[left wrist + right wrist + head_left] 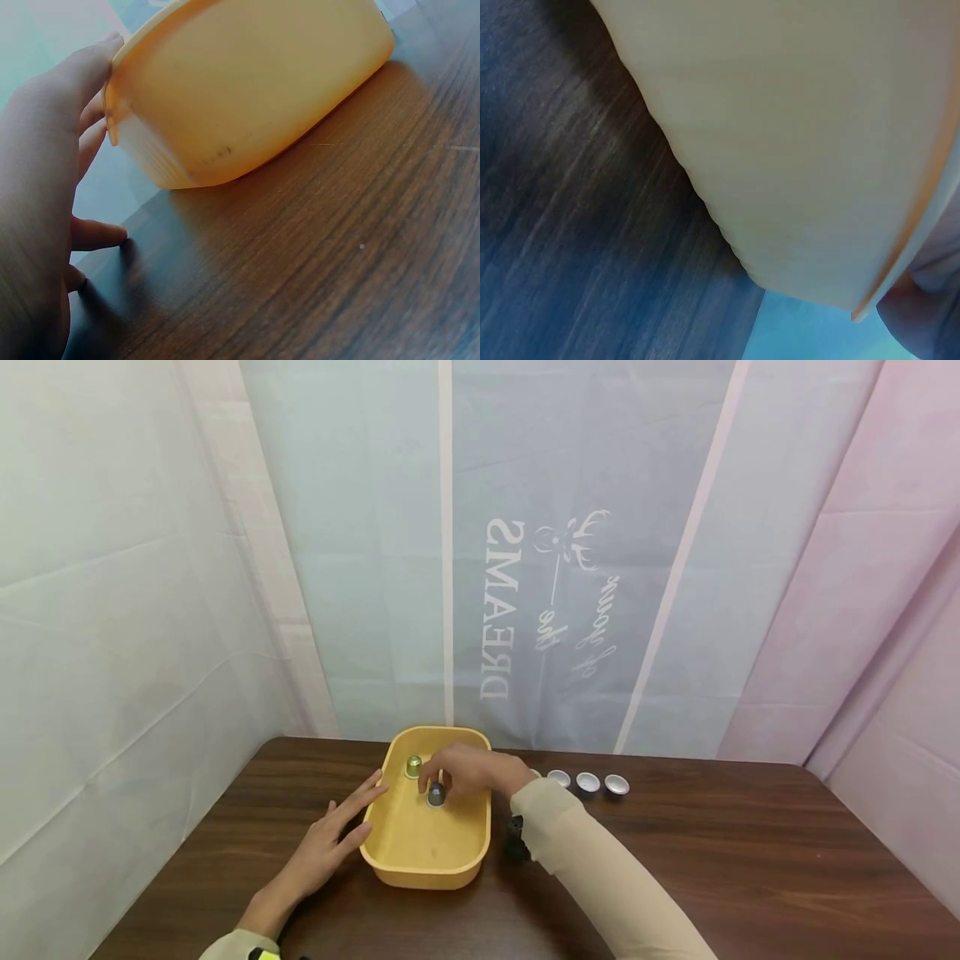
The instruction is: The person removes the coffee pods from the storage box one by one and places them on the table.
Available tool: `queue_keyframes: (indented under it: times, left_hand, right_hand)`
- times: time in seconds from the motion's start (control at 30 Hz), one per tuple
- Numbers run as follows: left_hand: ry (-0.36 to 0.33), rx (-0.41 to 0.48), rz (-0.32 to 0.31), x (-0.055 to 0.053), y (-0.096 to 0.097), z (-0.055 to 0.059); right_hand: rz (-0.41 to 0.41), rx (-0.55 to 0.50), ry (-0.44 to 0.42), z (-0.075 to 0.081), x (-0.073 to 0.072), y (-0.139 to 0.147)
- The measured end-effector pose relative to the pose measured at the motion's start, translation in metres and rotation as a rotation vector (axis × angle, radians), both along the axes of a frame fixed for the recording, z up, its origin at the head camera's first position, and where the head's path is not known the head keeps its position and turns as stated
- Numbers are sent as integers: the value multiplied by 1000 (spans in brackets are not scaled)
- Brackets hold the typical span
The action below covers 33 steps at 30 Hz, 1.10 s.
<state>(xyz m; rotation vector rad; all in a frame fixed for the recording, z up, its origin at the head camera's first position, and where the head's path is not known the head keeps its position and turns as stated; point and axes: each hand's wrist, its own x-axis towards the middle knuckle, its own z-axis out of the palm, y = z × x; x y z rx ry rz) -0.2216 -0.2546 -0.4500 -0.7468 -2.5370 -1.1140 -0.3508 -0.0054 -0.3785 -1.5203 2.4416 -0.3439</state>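
A yellow plastic basin (426,847) stands on the table. My right hand (468,770) reaches down into it over the right side, thumb and fingers around a dark blue coffee capsule (436,794) near the basin floor. A green coffee capsule (414,766) stands rim down in the basin, just left of those fingers. My left hand (330,842) lies along the basin's left side with its fingers spread, the upper fingertips at the rim. In the right wrist view the basin's outer wall (780,150) hides most of the right hand.
Several dark coffee capsules (588,783) with silver lids up stand in a row on the brown wooden table (720,843), right of the basin. The right forearm partly covers the nearest one. Cloth curtains (375,568) hang behind and at both sides of the table.
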Motion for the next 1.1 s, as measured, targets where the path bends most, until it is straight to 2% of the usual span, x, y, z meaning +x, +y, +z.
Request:
queue_keyframes:
  times: [0.27,0.47,0.63,0.83,1.1]
  left_hand:
    - [4,-3,-6,1,1,-2]
    - [13,-2,-13,1,1,-4]
    - [5,1,-8,1,1,-5]
    - [7,0,1,1,1,-6]
    - [21,-5,-10,-1,0,-7]
  right_hand:
    - [79,-3,59,-1,7,-7]
    - [80,36,96,-3,11,-13]
    - [58,51,89,-6,11,-13]
    - [65,24,58,-5,9,-9]
    - [131,-13,114,-1,5,-4]
